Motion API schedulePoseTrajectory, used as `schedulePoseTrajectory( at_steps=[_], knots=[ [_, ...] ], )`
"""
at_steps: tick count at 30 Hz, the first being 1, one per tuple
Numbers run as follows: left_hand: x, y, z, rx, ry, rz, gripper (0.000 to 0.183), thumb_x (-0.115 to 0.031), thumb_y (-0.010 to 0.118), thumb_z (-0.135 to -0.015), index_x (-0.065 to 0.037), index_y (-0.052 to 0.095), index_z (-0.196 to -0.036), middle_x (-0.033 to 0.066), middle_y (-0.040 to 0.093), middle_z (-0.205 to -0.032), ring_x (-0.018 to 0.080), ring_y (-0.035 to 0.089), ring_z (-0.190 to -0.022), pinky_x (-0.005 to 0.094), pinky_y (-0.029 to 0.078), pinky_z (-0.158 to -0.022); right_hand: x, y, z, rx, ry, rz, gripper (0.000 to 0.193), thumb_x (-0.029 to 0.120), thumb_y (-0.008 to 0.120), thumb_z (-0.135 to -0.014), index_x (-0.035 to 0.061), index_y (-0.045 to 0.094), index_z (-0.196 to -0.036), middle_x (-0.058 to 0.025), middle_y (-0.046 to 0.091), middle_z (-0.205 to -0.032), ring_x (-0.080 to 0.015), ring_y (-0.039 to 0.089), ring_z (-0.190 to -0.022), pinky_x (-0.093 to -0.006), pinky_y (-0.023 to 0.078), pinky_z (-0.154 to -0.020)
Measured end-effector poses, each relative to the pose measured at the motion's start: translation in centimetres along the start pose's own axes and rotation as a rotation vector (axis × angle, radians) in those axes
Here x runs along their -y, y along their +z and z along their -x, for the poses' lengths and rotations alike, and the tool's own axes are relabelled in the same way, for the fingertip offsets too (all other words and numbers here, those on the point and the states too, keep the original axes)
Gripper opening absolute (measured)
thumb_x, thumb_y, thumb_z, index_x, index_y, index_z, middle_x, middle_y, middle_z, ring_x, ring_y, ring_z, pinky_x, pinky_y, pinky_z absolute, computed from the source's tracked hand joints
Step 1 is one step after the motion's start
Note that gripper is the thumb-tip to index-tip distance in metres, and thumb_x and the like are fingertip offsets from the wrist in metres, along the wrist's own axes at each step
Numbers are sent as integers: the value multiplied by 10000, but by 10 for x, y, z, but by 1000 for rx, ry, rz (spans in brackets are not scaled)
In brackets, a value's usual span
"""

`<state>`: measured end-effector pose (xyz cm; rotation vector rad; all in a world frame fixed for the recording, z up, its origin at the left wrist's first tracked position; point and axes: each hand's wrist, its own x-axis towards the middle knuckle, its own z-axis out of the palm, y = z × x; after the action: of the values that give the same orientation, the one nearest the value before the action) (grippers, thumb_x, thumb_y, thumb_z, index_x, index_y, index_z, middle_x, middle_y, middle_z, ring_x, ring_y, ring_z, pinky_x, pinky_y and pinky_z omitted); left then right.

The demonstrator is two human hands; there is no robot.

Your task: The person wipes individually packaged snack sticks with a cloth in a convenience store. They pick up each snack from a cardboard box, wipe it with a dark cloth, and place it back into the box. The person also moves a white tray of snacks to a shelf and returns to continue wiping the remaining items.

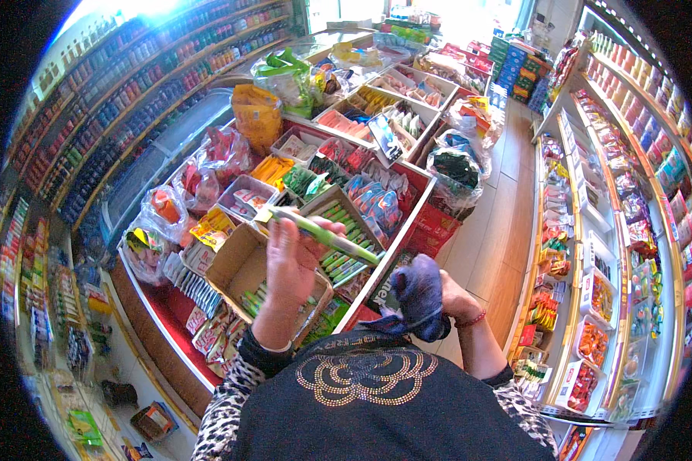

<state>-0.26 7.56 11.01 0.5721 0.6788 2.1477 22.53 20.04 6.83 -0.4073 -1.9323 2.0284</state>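
Above the snack display, my left hand (pixel 286 265) is closed around a long, slim green packet (pixel 334 240), which sticks out to the right. Under that hand is an open cardboard box (pixel 246 257), with a few similar green packets lying in its near part. Just beyond it, a second box (pixel 307 209) holds rows of the same slim green sticks. My right hand (pixel 460 298) grips a bunched dark blue cloth (pixel 421 296) over the display's right edge. The fingers of the right hand are partly hidden behind the cloth.
Bagged snacks (pixel 227 150), a yellow bag (pixel 256 115) and divided trays fill the display. A clear bag of dark packets (pixel 455 169) hangs by the right side. Stocked shelves (pixel 592 292) line the right, across a wooden floor (pixel 490 246); bottle shelves (pixel 131 92) stand left.
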Motion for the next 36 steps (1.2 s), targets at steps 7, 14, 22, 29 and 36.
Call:
schedulePoseTrajectory(
  at_steps=[7,14,22,29,36],
  knots=[
    [33,-11,14,438,264,-1181,265,-104,619,-847,-38,598,-1103,108,606,-945,229,595,-849,322,464,-767,5,19,-26,-371,-110,184,364,124,691,-788,41,559,-1117,-51,613,-1027,-133,581,-924,-306,486,-834],
    [53,-16,34,517,173,-1075,248,-71,636,-773,18,590,-1000,151,592,-929,284,594,-889,336,460,-799,-14,48,-49,-464,-335,366,254,43,689,-755,13,621,-998,-57,658,-896,-145,625,-820,-286,502,-765],
    [49,-18,36,336,-175,-829,336,-110,580,-884,16,546,-1193,55,600,-944,124,545,-889,243,438,-786,-35,36,-58,-357,-114,-266,255,73,643,-792,42,556,-1030,-59,604,-968,-164,584,-890,-283,482,-806],
    [57,-33,3,201,-480,-613,477,-314,416,-978,-68,348,-1381,-8,543,-760,61,467,-596,204,407,-532,-50,-6,-37,-519,-198,-647,178,170,448,-935,69,540,-1049,-53,608,-937,-150,591,-816,-280,511,-740],
    [97,-129,-122,117,-363,-891,367,-248,541,-921,-96,538,-1254,-42,538,-741,35,450,-628,200,397,-576,-85,-64,15,-725,-117,-515,141,164,509,-903,87,536,-1017,-39,591,-909,-161,586,-811,-315,513,-746]
  ],
)
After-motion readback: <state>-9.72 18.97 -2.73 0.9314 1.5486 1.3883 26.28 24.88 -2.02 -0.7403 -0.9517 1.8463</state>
